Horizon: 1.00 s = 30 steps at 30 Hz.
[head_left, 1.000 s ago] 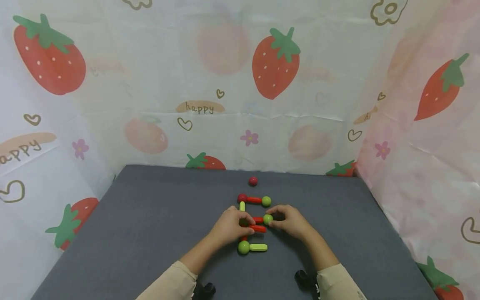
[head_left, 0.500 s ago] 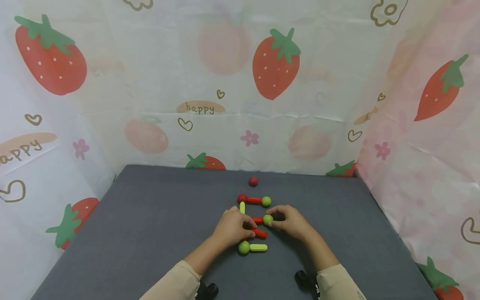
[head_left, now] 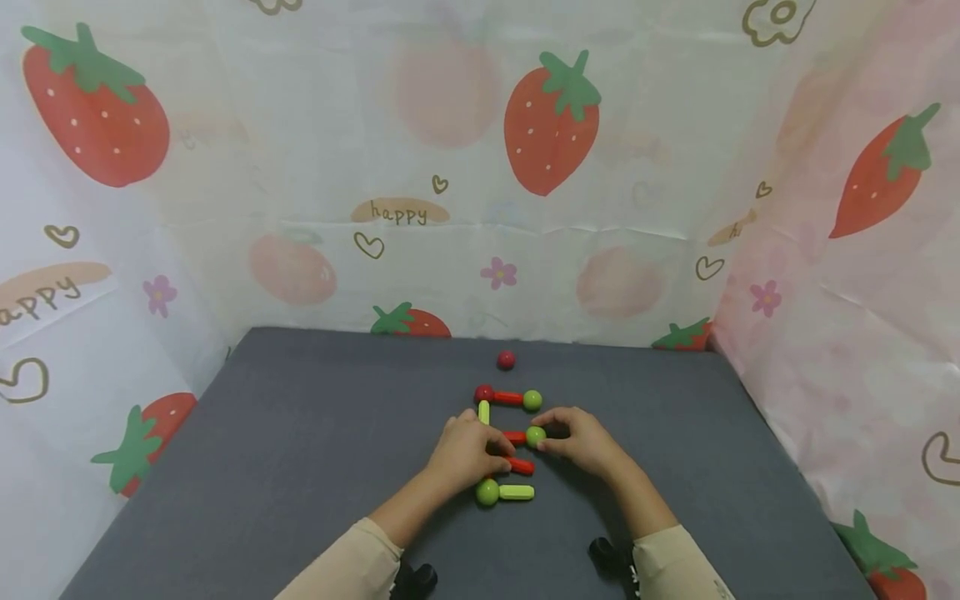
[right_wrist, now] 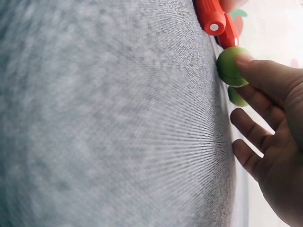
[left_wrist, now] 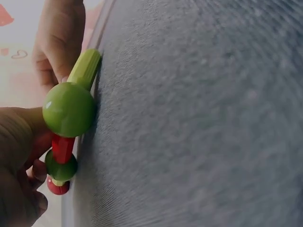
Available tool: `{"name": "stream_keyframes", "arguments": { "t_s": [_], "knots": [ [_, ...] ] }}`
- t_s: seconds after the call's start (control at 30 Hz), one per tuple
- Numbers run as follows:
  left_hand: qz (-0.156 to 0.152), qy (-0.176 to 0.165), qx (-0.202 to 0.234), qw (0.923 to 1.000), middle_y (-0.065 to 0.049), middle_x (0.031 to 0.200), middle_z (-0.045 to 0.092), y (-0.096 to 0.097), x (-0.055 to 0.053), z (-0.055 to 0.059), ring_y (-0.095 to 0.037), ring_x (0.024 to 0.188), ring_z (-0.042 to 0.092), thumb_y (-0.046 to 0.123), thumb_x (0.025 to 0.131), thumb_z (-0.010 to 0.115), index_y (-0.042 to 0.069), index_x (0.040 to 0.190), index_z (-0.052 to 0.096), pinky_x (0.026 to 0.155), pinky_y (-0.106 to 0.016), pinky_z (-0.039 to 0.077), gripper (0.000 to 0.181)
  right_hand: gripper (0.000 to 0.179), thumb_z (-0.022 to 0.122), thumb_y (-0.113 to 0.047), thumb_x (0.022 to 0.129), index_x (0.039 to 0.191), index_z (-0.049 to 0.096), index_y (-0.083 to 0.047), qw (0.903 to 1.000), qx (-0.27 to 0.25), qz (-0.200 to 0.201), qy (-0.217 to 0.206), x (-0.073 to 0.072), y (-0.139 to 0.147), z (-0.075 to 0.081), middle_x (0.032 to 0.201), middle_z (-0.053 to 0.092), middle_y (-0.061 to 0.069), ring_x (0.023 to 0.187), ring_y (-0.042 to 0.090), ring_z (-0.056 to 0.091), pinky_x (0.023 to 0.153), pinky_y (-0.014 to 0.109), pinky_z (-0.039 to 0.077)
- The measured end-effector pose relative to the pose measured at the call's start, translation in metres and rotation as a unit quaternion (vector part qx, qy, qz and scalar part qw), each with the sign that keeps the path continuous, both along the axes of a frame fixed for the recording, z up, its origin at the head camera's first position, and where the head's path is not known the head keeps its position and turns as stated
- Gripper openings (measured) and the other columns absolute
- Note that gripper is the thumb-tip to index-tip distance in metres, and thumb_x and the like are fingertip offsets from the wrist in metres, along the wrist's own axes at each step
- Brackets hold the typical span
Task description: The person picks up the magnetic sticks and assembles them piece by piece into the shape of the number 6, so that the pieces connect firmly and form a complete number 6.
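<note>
My right hand (head_left: 588, 440) pinches a green ball (head_left: 536, 437) between thumb and index finger at the end of a red stick (head_left: 515, 437). My left hand (head_left: 468, 450) holds a second red stick (head_left: 522, 466) at its left end, which is hidden under the fingers. In the right wrist view this magnetic stick (right_wrist: 210, 19) shows its pale end tip. Other magnetic building pieces lie joined around the hands: a yellow-green stick (head_left: 483, 412), a red ball (head_left: 484, 393) and, nearest the body, a green ball (head_left: 487, 492) with a yellow-green stick (head_left: 517, 492). The left hand covers the middle joint.
A loose red ball (head_left: 506, 360) lies near the back of the grey table (head_left: 337, 400). Behind the joined red ball's stick sits another green ball (head_left: 532, 401). Strawberry-printed cloth (head_left: 420, 150) hangs at the back and both sides.
My left hand has shifted slightly right and toward the body, and the red stick in it has moved the same way. The right hand stays at the green ball.
</note>
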<state>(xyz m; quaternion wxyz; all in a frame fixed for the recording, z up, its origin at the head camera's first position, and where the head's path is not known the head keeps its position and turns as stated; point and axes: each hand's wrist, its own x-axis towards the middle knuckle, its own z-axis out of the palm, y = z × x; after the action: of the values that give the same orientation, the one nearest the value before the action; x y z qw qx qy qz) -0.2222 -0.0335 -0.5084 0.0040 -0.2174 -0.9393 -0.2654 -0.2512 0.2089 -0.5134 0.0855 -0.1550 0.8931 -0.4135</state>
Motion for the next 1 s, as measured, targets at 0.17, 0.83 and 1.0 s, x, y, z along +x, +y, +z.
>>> {"name": "stream_keyframes", "arguments": {
  "t_s": [0.17, 0.83, 1.0],
  "knots": [
    [0.011, -0.049, 0.090, 0.9947, 0.016, 0.083, 0.064, -0.005, -0.007, 0.004, -0.011, 0.080, 0.049, 0.036, 0.086, 0.084, 0.030, 0.092, 0.081, 0.069, -0.028, 0.043, 0.010, 0.030, 0.082, -0.021, 0.088, 0.118, 0.076, -0.019, 1.0000, -0.002, 0.001, 0.008, 0.000, 0.000, 0.001, 0.123, 0.069, 0.001, 0.123, 0.028, 0.060, 0.105, 0.053, 0.046],
    [-0.024, -0.029, -0.023, 0.9990, 0.016, 0.090, 0.070, -0.006, -0.038, 0.002, -0.013, 0.092, 0.051, 0.038, 0.083, 0.086, 0.029, 0.104, 0.081, 0.086, -0.036, 0.043, 0.024, 0.030, 0.081, -0.020, 0.089, 0.118, 0.075, -0.019, 1.0000, 0.000, 0.001, 0.004, 0.002, -0.001, 0.002, 0.124, 0.069, 0.002, 0.123, 0.028, 0.059, 0.105, 0.053, 0.045],
    [-0.017, -0.025, -0.019, 0.9994, 0.017, 0.087, 0.068, -0.003, -0.039, -0.002, -0.012, 0.091, 0.050, 0.038, 0.084, 0.085, 0.031, 0.103, 0.081, 0.087, -0.035, 0.042, 0.021, 0.031, 0.081, -0.020, 0.090, 0.119, 0.075, -0.016, 0.9999, 0.001, 0.005, 0.010, 0.001, 0.000, 0.002, 0.124, 0.069, 0.002, 0.123, 0.028, 0.060, 0.104, 0.053, 0.046]
  ]
}}
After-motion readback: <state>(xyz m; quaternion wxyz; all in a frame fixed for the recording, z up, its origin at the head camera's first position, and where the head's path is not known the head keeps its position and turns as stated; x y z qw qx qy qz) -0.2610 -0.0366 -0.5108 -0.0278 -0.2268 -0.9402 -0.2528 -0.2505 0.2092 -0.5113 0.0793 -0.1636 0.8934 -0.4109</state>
